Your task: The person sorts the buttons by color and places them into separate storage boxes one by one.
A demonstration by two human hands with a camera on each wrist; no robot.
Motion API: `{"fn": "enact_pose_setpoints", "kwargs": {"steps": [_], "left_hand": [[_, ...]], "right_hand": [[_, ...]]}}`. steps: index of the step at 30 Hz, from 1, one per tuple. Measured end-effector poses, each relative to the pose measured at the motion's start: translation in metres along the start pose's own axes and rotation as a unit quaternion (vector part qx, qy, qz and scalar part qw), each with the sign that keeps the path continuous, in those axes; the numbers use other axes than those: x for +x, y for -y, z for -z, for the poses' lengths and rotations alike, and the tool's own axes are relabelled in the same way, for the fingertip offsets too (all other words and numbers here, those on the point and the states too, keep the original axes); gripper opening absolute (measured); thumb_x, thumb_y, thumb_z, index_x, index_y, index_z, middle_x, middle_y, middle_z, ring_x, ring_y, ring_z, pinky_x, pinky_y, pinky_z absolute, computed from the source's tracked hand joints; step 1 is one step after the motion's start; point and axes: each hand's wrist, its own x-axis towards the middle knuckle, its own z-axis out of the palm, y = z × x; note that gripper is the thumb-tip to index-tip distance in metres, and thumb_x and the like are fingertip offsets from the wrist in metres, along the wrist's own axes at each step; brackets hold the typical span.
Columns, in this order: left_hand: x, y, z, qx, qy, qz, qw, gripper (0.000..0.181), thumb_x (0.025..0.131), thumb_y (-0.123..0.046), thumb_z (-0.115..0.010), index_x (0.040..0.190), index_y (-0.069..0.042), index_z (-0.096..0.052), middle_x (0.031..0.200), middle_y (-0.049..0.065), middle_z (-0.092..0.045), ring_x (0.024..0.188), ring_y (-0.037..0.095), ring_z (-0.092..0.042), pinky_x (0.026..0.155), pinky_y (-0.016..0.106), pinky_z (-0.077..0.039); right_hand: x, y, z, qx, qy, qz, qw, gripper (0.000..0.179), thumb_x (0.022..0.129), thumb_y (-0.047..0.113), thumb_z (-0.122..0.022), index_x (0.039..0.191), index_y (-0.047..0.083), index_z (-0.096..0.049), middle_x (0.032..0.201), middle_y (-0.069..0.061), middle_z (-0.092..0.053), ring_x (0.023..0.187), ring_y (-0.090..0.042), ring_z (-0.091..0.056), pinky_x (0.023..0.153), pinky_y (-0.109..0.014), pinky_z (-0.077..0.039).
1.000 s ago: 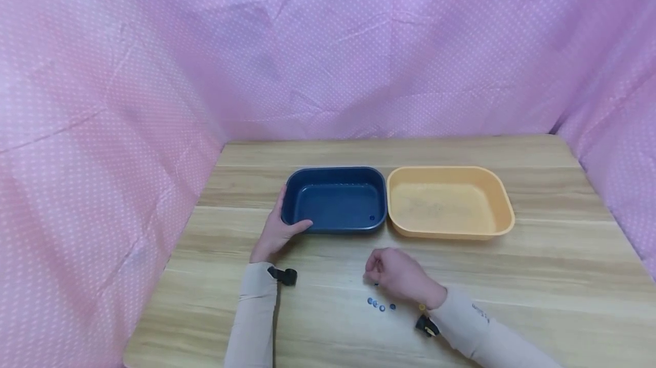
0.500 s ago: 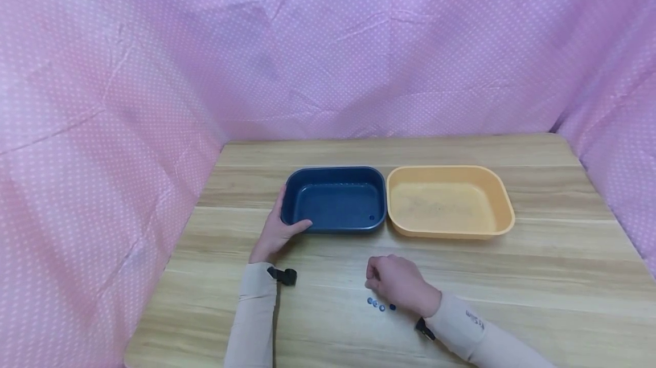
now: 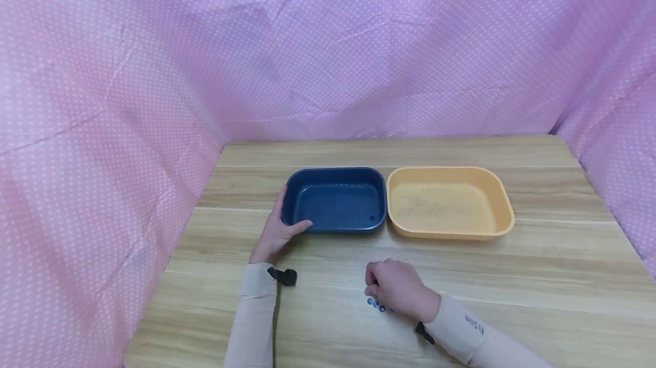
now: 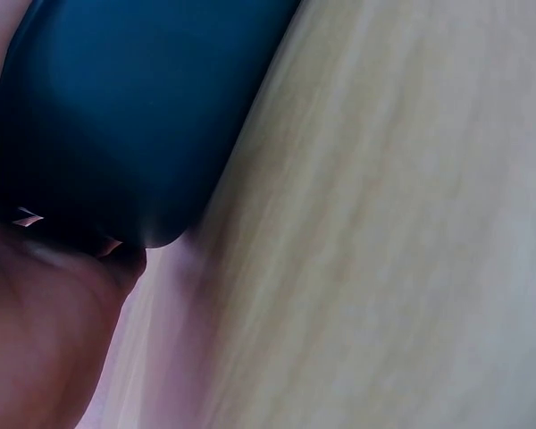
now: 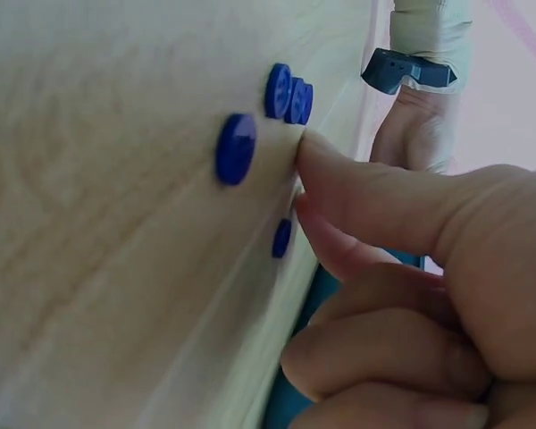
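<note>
My left hand [image 3: 275, 234] grips the near left corner of a dark blue plastic basin [image 3: 333, 176], thumb along its front and fingers along its side. In the left wrist view the palm cups the basin's wall [image 4: 152, 107]. My right hand [image 3: 402, 287] is low over the table, above several small blue buttons [image 3: 376, 303]. In the right wrist view thumb and forefinger tips are slightly apart, the other fingers curled. One button [image 5: 282, 239] lies beside the forefinger, another [image 5: 237, 149] stands nearer the camera, and a short row [image 5: 295, 98] lies past the thumb.
A yellow basin [image 3: 451, 174] stands right beside the blue one. Inside the blue basin, near its front right corner, is a small dark round spot [image 3: 372, 218]. A small yellow thing [image 3: 442, 293] peeks out beside the right cuff. Pink dotted cloth [image 3: 333, 72] hangs behind the wooden table [image 3: 318, 322].
My right hand has shifted slightly toward the front of the table and now covers part of the buttons. The left hand and both basins have stayed put.
</note>
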Motion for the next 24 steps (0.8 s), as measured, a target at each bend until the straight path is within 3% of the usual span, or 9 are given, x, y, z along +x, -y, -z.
{"fn": "enact_pose_setpoints", "kwargs": {"steps": [6, 17, 24], "left_hand": [[0.001, 0.000, 0.000, -0.006, 0.007, 0.004, 1.0000, 0.109, 0.081, -0.026, -0.081, 0.156, -0.034, -0.004, 0.162, -0.005, -0.006, 0.147, 0.026, -0.009, 0.115, 0.057, -0.011], [-0.002, 0.000, -0.001, -0.010, -0.006, -0.018, 0.9998, 0.107, 0.079, -0.032, -0.082, 0.155, -0.039, -0.008, 0.162, -0.005, -0.010, 0.147, 0.025, -0.010, 0.115, 0.059, -0.011], [-0.003, 0.000, -0.002, -0.013, -0.008, -0.021, 0.9997, 0.109, 0.078, -0.033, -0.083, 0.157, -0.034, -0.008, 0.162, -0.004, -0.011, 0.147, 0.025, -0.010, 0.114, 0.059, -0.011]], "right_hand": [[-0.010, 0.002, 0.001, -0.081, -0.015, 0.060, 0.9948, 0.024, 0.082, 0.035, -0.076, 0.075, 0.020, -0.059, 0.058, 0.012, -0.048, 0.053, -0.008, -0.047, 0.048, -0.027, -0.037], [-0.017, 0.008, -0.001, -0.117, -0.007, 0.079, 0.9899, 0.016, 0.085, 0.017, -0.073, 0.076, 0.016, -0.059, 0.059, 0.008, -0.051, 0.052, -0.008, -0.046, 0.048, -0.027, -0.038], [-0.024, 0.017, -0.011, -0.241, -0.046, 0.088, 0.9655, 0.015, 0.080, 0.003, -0.065, 0.070, 0.011, -0.057, 0.056, 0.000, -0.048, 0.045, -0.014, -0.041, 0.039, -0.031, -0.035]]}}
